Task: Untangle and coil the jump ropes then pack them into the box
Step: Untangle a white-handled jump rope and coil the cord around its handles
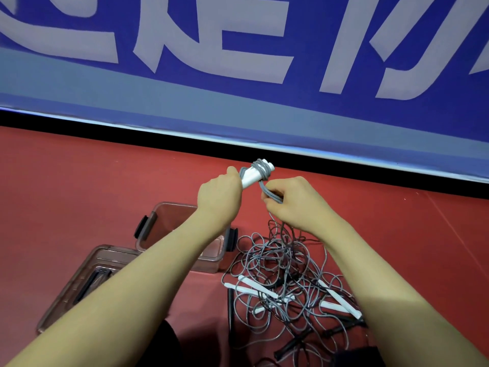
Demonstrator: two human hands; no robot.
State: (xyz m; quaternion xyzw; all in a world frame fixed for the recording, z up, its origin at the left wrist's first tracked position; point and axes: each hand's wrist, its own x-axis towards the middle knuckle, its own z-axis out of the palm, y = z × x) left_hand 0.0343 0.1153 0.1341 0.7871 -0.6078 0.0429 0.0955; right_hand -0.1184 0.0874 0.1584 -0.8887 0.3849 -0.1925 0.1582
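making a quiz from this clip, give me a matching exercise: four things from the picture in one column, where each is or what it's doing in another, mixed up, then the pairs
Things
1. left hand
2. right hand
3. clear box
4. box lid

States
A. lies on the red floor, nearer the person than the box
B. pinches the grey cord
C. stands open on the floor
D. holds white handles wrapped with cord

Pairs: 1-D, 2-B, 3-C, 4-A

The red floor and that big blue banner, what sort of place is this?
Probably a sports hall or gym. The red floor looks like smooth sports flooring, a blue banner with large white letters runs along its edge like a court barrier, and tangled jump ropes lie beside a clear box.
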